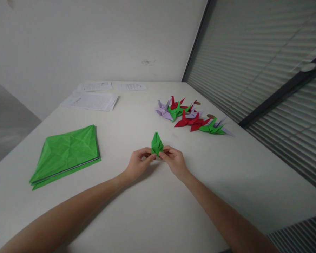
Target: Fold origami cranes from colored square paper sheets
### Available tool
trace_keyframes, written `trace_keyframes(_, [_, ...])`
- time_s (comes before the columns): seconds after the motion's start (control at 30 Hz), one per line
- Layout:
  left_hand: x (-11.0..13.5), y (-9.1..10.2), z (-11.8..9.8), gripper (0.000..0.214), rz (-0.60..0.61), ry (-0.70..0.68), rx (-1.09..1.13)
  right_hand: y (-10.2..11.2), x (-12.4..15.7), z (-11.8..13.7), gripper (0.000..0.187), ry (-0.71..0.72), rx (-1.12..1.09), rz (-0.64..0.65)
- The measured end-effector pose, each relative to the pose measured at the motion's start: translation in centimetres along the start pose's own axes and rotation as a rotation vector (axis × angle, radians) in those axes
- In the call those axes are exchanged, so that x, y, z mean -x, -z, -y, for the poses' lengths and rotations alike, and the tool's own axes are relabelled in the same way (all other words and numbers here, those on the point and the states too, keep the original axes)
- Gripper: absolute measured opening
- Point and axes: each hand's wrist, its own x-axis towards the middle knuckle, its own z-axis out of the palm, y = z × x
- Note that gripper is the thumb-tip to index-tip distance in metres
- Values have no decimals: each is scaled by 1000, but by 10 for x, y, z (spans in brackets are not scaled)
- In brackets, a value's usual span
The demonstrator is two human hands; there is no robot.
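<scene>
A small piece of folded green origami paper (157, 142) stands upright between my hands, its split point facing away from me. My left hand (141, 160) pinches its lower left side between thumb and fingers. On the lower right side, my right hand (174, 160) holds it in the same kind of pinch. Both thumbs lie near the bottom edge, and the fingertips behind the paper are hidden.
Left of my hands lies a stack of creased green paper (68, 147). Folded paper cranes (186, 121) in red, green and lilac lie at the right. Printed sheets (91, 101) rest at the back left of the white table (137, 119). Window blinds (252, 63) border the right side.
</scene>
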Motion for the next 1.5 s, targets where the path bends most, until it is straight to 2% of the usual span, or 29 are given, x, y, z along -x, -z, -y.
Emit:
trace_keyframes(0.17, [-1, -2, 4, 23, -55, 38, 33, -1, 0, -8, 36, -59, -10, -34])
trace_keyframes(0.33, [0, -2, 7, 25, -31, 52, 97, -3, 0, -10, 38, -47, -50, -56])
trace_keyframes(0.47, [1, -4, 3, 56, -38, 85, 180, -2, -2, -10, 47, -62, -59, -75])
trace_keyframes(0.53, [0, -4, 2, 63, -43, 115, 182, -1, -3, -10, 54, -83, -41, -61])
trace_keyframes(0.7, [-6, -3, 5, 44, 32, 190, 208, 2, -5, -10, 49, -105, -19, -37])
trace_keyframes(0.87, [-5, 0, 9, 36, 112, 231, 177, 2, -3, -5, 46, -129, -18, -24])
trace_keyframes(1.0, [1, -2, 9, 35, 265, 272, 146, 4, 1, 3, 41, -153, 45, 58])
trace_keyframes(1.07, [4, -4, 8, 37, 327, 310, 196, 5, 1, 5, 41, -132, 114, 52])
trace_keyframes(1.2, [5, -8, 1, 41, 332, 361, 275, 5, 2, 5, 38, -97, 164, -28])
trace_keyframes(1.37, [8, -9, -1, 41, 386, 307, 132, -2, 4, 3, 40, -79, 149, -118])
trace_keyframes(1.5, [12, -10, 0, 44, 361, 294, 91, -4, 7, 4, 41, -93, 121, -128])
